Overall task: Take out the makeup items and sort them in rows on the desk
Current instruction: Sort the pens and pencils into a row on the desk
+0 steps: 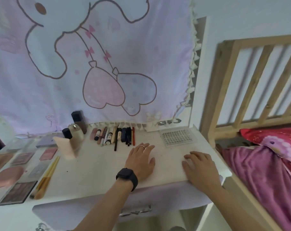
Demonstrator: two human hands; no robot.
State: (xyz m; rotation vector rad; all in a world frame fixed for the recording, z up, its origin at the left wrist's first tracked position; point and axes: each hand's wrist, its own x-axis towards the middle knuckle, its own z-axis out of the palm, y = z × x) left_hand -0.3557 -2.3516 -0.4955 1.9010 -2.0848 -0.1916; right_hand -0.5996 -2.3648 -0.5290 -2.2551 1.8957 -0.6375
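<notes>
Hands lie on the white desk (94,165) near its front edge, holding nothing. The left hand (140,161), with a ring on one finger and a dark watch (127,178) on the wrist, rests palm down with fingers straight and slightly spread. The right hand (199,167) rests palm down near the desk's right front corner, fingers loosely bent over the surface. At the left, a dark eyeshadow palette (18,191) lies nearest, beside two makeup brushes (46,176) laid side by side with their pale handles pointing away. Past the palette sit a round pink compact (9,176) and several smaller flat pans (48,154) in rows, all blurred. Farther back stand a pale pink tube (64,147), a clear bottle (75,135) with a black-capped one just beside it, and a tall dark bottle (79,121). To their right a row of pencils and lip sticks (114,135) lies parallel along the back edge, and right of that is a clear tray (177,136) of small dark items. Behind the desk hangs a lilac cloth (91,55) printed with a cartoon rabbit. To the right are a wooden bed rail (258,72) and pink bedding (266,164).
</notes>
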